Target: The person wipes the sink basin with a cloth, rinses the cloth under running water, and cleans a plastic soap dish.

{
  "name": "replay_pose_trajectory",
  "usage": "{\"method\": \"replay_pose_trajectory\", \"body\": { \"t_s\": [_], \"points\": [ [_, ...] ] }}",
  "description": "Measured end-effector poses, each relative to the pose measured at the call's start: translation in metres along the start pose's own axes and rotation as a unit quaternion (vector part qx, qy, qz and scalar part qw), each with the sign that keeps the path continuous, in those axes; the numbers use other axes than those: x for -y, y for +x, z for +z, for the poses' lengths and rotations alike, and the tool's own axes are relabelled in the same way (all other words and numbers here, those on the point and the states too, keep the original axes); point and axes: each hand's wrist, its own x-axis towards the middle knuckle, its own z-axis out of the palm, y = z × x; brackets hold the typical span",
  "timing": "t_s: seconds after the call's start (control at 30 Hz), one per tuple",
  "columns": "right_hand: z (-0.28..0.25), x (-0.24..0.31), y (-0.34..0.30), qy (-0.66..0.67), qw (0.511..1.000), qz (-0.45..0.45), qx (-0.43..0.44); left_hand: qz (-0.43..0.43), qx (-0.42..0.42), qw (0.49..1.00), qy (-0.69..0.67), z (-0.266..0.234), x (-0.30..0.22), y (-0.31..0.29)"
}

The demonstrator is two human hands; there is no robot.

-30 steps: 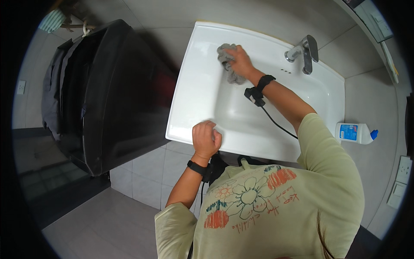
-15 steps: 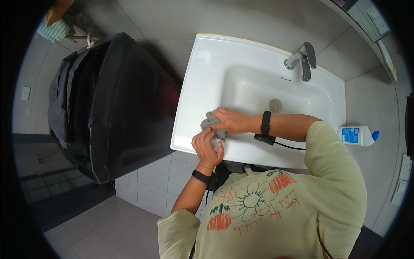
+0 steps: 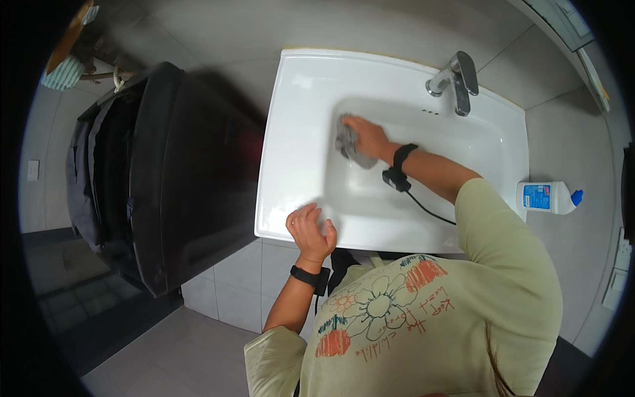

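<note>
A grey cloth (image 3: pixel 346 140) is bunched under my right hand (image 3: pixel 370 140), which presses it against the left wall of the white sink's basin (image 3: pixel 423 135). The fingers are closed on the cloth, and part of it hangs out below the palm. My left hand (image 3: pixel 309 233) rests on the front left rim of the sink (image 3: pixel 281 192), fingers loosely spread, holding nothing. Black straps with small boxes circle both wrists, and a cable runs from the right one.
A chrome faucet (image 3: pixel 458 83) rises at the basin's back right. On the right, beyond the sink's edge, is a white bottle (image 3: pixel 548 197) with a blue cap. To the left stands a large black appliance (image 3: pixel 205 172) with dark cloth (image 3: pixel 86 165) on its far side.
My right hand has carried the cloth from the sink's front left rim into the basin, away from me. My left hand has come off the cloth and stays by the rim.
</note>
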Motion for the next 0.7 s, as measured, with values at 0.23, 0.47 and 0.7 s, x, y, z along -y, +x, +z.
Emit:
{"method": "replay_pose_trajectory", "body": {
  "t_s": [0.23, 0.47, 0.7],
  "points": [
    [-0.027, 0.002, -0.096, -0.064, 0.938, -0.246, 0.235, -0.004, 0.023, 1.0, -0.01, 0.001, 0.001, 0.001],
    [-0.017, 0.001, -0.056, -0.078, 0.939, -0.274, 0.193, 0.006, 0.05, 0.999, -0.003, 0.0, -0.001, 0.004],
    [-0.072, -0.094, -0.072, -0.304, 0.925, -0.203, 0.104, 0.014, 0.057, 0.998, 0.017, -0.001, 0.003, 0.003]
  ]
}}
